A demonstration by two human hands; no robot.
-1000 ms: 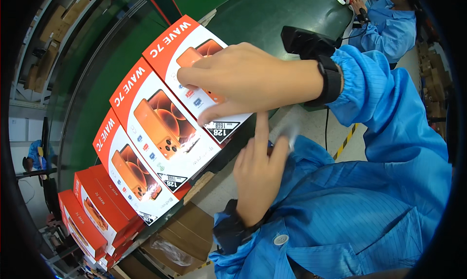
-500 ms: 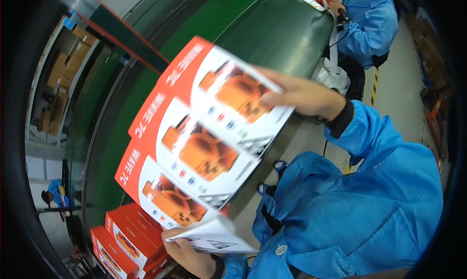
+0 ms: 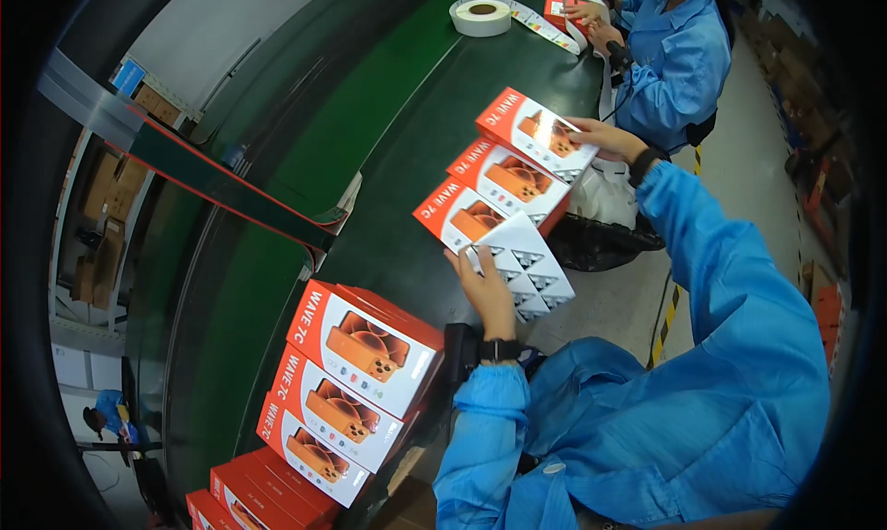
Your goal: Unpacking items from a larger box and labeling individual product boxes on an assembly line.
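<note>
A row of red-and-white phone boxes point(image 3: 511, 181) is held between my two hands, tilted above the green conveyor belt point(image 3: 407, 174). My right hand point(image 3: 605, 140) grips the far end box, its thumb on the printed face. At the near end, my left hand point(image 3: 488, 294) is closed on the row, fingers against a white panel point(image 3: 527, 269) with grey triangle prints. I cannot tell whether that panel is a box side or a separate piece. Left of my left hand, more phone boxes point(image 3: 365, 350) with orange phone pictures stand in a stepped row on the belt's near side.
Further red boxes point(image 3: 268, 493) stand at lower left. A label roll point(image 3: 480, 17) lies on the far belt, its strip reaching a co-worker point(image 3: 670, 54) handling a red box. A red-edged bar point(image 3: 222, 179) crosses at left. A black-lined bin point(image 3: 605, 239) stands beyond the held boxes.
Both hands have carried the row of phone boxes away from me, up and to the right. The stepped row of boxes on the left has come into sight.
</note>
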